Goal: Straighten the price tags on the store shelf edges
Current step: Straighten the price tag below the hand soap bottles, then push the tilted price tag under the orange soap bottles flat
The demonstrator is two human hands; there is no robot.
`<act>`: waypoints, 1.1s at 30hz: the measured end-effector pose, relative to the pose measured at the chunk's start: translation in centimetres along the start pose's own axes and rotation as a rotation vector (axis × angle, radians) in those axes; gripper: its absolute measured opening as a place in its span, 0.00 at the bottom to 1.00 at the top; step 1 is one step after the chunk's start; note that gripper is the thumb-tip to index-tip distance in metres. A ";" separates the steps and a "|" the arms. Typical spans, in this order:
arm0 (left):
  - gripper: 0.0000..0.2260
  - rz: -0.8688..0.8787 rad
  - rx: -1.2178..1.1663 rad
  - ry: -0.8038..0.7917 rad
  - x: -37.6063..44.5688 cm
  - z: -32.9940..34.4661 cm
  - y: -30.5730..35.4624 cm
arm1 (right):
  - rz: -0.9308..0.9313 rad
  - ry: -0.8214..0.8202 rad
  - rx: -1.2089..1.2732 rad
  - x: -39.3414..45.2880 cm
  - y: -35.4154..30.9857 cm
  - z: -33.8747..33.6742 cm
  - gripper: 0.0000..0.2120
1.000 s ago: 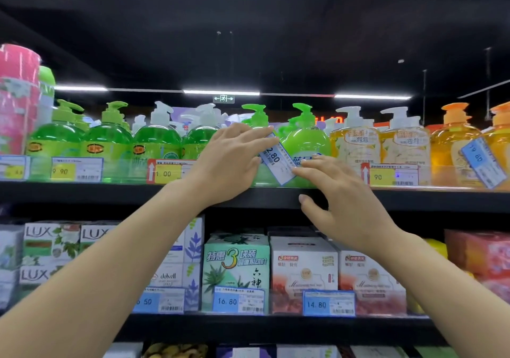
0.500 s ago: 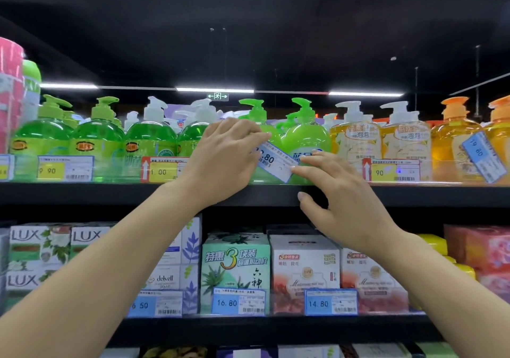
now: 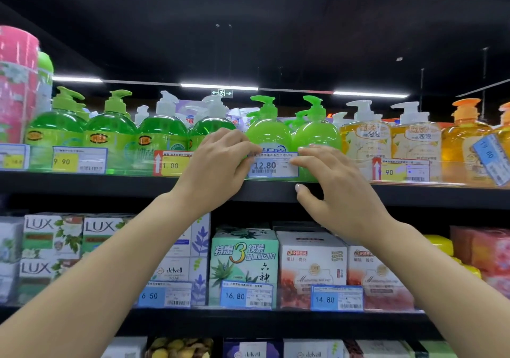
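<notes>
A blue-edged price tag reading 12.80 (image 3: 271,166) sits level on the clear rail of the upper shelf (image 3: 82,185), in front of green soap bottles (image 3: 269,134). My left hand (image 3: 218,167) pinches its left end. My right hand (image 3: 334,189) pinches its right end with fingertips on the tag, the thumb below over the black shelf edge. At the far right, another blue tag reading 19.80 (image 3: 491,157) hangs tilted before an orange bottle (image 3: 466,139).
Yellow tags 9.90 (image 3: 78,160), 1.00 (image 3: 171,164) and 90 (image 3: 400,171) sit level on the upper rail. The lower shelf holds soap boxes with blue tags 6.50 (image 3: 164,294), 16.80 (image 3: 246,294) and 14.80 (image 3: 336,298). Pink packs (image 3: 16,81) stand at the far left.
The 12.80 tag was tilted with its left end raised; it now lies level on the rail. Both hands closed in on its ends. The view shifted slightly.
</notes>
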State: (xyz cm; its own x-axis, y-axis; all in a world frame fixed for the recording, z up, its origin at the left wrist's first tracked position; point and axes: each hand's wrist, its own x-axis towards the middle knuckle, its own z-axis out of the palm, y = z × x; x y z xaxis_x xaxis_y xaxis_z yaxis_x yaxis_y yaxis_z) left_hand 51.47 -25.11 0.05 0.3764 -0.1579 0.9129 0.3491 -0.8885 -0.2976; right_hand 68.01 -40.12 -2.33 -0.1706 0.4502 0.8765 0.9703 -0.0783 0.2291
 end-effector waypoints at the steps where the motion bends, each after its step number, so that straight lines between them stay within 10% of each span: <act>1: 0.09 -0.002 -0.001 0.000 -0.1 0.0 0.0 | 0.005 -0.005 -0.002 0.1 0.0 0.0 0.20; 33: 0.19 0.097 -0.223 -0.069 0.5 1.1 6.4 | 0.165 -0.038 -0.117 -7.2 4.4 -4.6 0.23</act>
State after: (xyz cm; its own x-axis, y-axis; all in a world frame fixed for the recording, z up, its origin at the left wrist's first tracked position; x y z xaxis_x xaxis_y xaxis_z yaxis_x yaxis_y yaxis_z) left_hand 54.85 -30.40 -1.67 0.4591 -0.2241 0.8596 0.1130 -0.9451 -0.3067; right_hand 72.67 -47.74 -5.69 -0.0021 0.4560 0.8900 0.9575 -0.2559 0.1333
